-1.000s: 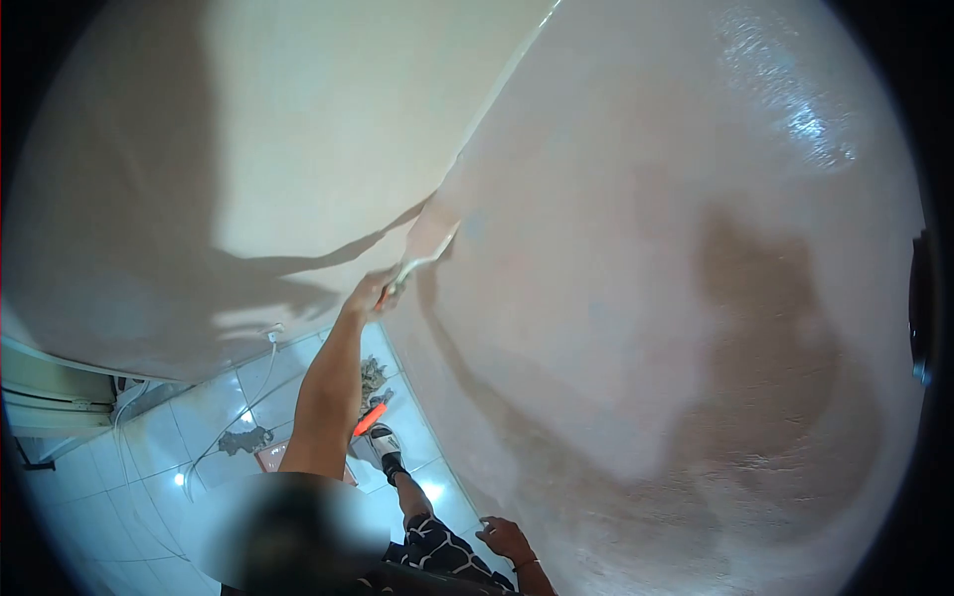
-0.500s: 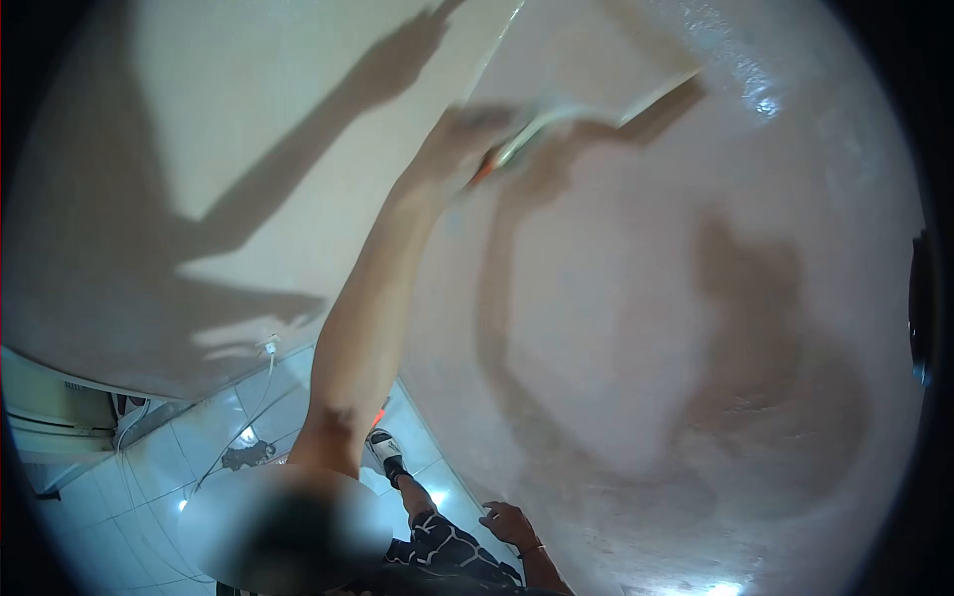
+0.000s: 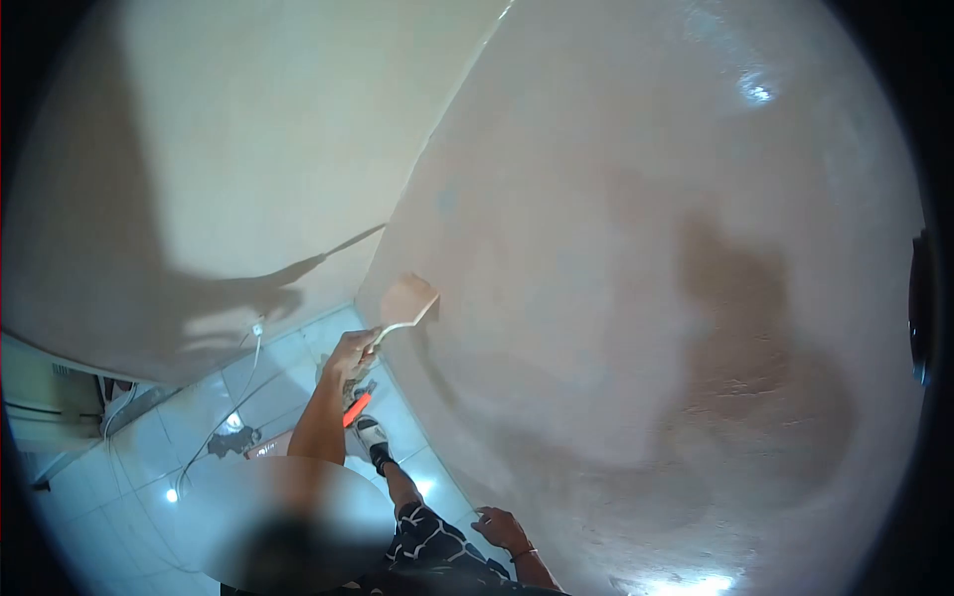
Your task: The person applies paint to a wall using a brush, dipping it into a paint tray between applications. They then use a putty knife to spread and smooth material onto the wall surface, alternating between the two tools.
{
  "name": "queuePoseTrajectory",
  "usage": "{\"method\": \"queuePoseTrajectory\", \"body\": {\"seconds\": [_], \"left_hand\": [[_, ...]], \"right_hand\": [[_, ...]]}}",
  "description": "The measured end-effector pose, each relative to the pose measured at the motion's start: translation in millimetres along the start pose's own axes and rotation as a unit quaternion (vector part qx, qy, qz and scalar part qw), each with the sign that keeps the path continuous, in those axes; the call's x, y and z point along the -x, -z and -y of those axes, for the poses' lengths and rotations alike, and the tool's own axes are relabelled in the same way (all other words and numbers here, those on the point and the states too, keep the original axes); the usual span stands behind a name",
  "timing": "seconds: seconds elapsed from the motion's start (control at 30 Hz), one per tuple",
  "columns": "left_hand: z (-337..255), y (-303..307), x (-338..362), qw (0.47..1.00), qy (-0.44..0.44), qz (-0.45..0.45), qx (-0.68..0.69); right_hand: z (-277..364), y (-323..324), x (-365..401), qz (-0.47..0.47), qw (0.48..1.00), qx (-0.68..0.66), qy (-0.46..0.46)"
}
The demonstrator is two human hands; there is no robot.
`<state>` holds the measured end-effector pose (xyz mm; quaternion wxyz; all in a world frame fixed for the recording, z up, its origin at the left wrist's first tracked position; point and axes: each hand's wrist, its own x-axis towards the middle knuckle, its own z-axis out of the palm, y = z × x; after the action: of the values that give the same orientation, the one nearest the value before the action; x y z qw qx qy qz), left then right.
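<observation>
Trowel (image 3: 409, 299) in left hand (image 3: 353, 354), blade beyond.

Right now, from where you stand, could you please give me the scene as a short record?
left hand: gripping a scraper by its handle
scraper blade: over the right wall, near the corner; contact cannot be told
right hand: low beside the patterned shorts, no tool visible in it
left wall: a white plug low down
right wall: shadows and some rough marks
floor: pale tiles, an orange object near the foot
hidden: area behind the blurred round shape
</observation>
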<state>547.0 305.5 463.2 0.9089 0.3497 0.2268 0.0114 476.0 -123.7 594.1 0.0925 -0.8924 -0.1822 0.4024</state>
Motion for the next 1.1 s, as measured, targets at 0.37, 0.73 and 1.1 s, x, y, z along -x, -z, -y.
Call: {"method": "queuePoseTrajectory", "body": {"seconds": [0.37, 0.73, 1.1], "left_hand": [[-197, -102, -34, 0.919, -0.338, 0.113, -0.167], [-4, 50, -43, 0.999, -0.024, -0.032, -0.009], [-153, -63, -69, 0.957, -0.185, 0.194, -0.109]], "right_hand": [[10, 19, -30, 0.067, 0.996, 0.046, -0.025], [12, 35, -31, 0.099, 0.987, 0.067, -0.107], [32, 31, -32, 0.084, 0.993, 0.056, -0.064]]}}
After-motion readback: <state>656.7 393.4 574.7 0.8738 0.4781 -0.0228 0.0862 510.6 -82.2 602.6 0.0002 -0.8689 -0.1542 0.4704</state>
